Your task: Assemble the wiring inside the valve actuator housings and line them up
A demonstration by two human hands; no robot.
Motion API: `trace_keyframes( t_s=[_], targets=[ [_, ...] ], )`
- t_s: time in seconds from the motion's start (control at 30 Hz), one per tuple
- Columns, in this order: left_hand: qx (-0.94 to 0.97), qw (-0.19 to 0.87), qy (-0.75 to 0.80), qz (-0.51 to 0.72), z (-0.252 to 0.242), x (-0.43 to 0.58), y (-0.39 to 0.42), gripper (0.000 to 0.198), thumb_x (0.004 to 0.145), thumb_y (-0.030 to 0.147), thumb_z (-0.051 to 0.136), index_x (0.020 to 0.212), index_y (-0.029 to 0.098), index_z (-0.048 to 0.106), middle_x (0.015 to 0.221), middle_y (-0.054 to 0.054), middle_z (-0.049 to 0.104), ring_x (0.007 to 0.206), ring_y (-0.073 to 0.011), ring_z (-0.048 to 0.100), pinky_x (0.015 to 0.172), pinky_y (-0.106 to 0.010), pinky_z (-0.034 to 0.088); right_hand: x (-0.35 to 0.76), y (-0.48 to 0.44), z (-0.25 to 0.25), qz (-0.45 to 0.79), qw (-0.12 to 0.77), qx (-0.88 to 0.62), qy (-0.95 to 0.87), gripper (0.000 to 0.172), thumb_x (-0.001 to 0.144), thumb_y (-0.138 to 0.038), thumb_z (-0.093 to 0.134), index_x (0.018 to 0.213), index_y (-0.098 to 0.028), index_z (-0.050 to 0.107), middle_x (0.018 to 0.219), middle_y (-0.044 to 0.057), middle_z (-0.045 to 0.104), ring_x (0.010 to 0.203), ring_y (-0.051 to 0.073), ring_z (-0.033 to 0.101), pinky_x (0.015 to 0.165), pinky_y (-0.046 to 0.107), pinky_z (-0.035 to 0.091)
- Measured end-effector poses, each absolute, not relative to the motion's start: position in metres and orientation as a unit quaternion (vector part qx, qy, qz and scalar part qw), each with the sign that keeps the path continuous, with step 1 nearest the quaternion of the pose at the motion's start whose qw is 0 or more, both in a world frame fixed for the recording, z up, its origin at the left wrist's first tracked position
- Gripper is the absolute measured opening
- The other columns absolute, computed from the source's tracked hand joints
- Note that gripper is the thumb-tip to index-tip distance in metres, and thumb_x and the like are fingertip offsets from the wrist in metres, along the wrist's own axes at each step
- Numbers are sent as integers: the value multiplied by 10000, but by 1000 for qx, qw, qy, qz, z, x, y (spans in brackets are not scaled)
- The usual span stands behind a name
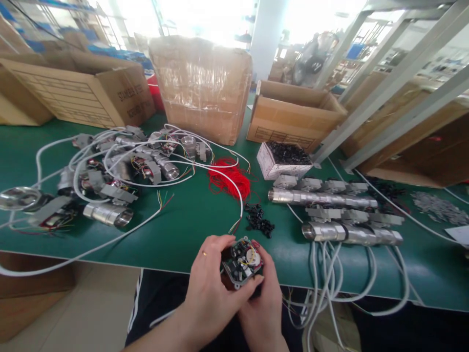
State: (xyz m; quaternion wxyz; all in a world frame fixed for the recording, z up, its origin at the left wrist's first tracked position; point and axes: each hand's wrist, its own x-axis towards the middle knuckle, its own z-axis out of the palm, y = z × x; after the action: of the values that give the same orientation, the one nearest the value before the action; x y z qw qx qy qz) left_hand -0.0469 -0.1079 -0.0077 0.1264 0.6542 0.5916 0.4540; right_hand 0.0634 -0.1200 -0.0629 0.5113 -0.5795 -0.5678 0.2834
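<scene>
Between both hands, at the front edge of the green table, is an open electric actuator housing [242,261] with a circuit board, a round pale part and thin coloured wires showing inside. My left hand [210,281] grips its left side, thumb along the near rim. My right hand [266,283] wraps the right side, fingers partly hidden beneath. A white cable [240,195] with bared wire ends comes down just behind the housing. Small black parts [259,220] lie in a loose pile beyond it, and a bundle of thin red wires [229,180] rests farther back.
Metal valves with grey actuators and white cables [110,215] crowd the left of the table [205,215]. Two rows of joined valves [351,233] lie at right, cables hanging over the edge. A white box [269,166] of black parts and several cartons [200,93] stand behind.
</scene>
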Motion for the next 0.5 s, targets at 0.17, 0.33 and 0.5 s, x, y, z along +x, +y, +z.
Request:
trace_keyframes(
  t_s=[0.17, 0.33, 0.5],
  targets=[
    [721, 159, 504, 448, -2, -66, -111, 354, 975, 381, 628, 1256, 186, 540, 1112, -97, 697, 1016, -228, 687, 893, -334, 585, 72, -109, -49, 403, 531, -529, -526, 540, 768, -271, 772, 1265, -234, 565, 1141, 78, 713, 970, 250, 726, 816, 340, 624],
    [734, 144, 467, 471, 4, -75, -111, 163, 991, 154, 604, 1153, 156, 627, 1009, -67, 712, 941, -161, 695, 872, -227, 567, 89, -92, -27, 430, 494, -456, -603, 505, 764, -209, 767, 1224, -275, 569, 1066, 16, 708, 895, 186, 716, 790, 255, 598],
    [725, 115, 438, 520, 8, -72, -112, 189, 905, 38, 700, 1076, 110, 663, 978, -57, 677, 921, -149, 656, 871, -230, 559, 102, -79, -20, 436, 443, -401, -673, 595, 713, -165, 768, 1251, -310, 559, 1116, 4, 673, 953, 186, 679, 823, 251, 562]
  ],
)
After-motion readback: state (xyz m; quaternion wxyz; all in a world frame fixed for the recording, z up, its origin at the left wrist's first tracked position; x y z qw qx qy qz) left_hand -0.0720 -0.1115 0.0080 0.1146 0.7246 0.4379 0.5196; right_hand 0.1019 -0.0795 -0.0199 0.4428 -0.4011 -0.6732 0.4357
